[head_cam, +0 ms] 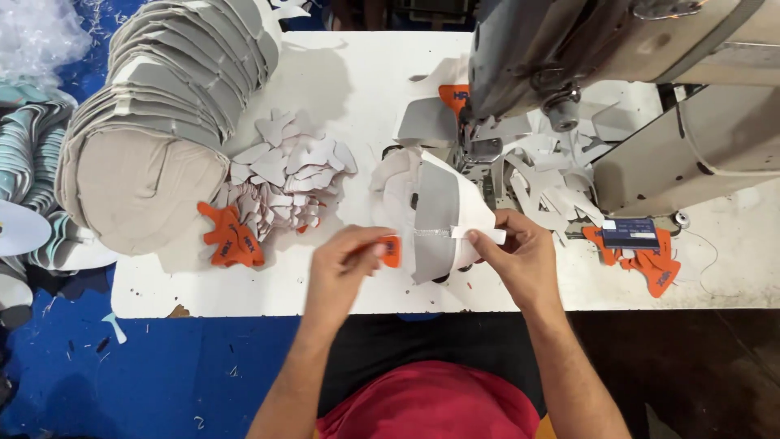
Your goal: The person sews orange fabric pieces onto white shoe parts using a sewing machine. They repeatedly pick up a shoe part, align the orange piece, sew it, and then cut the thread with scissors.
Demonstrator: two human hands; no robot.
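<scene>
Both hands meet just above the near edge of the white counter (268,284), holding a white and grey shaped fabric panel (437,213) between them. Its long axis runs away from the person, toward the grey sewing machine (569,65) just beyond it. Fingers of the right hand (520,256) pinch a narrow white strip (479,235) at the panel's right edge, so this hand sits nearer the machine's needle. Left hand (349,264) fingers close on a small orange tab (392,250) at the panel's left side. Orange label-shaped pieces (231,236) lie to the left beside loose white cut pieces (284,171) and a tall leaning stack of grey panels (162,106). More orange pieces (654,272) lie right, under a dark blue card (630,232).
</scene>
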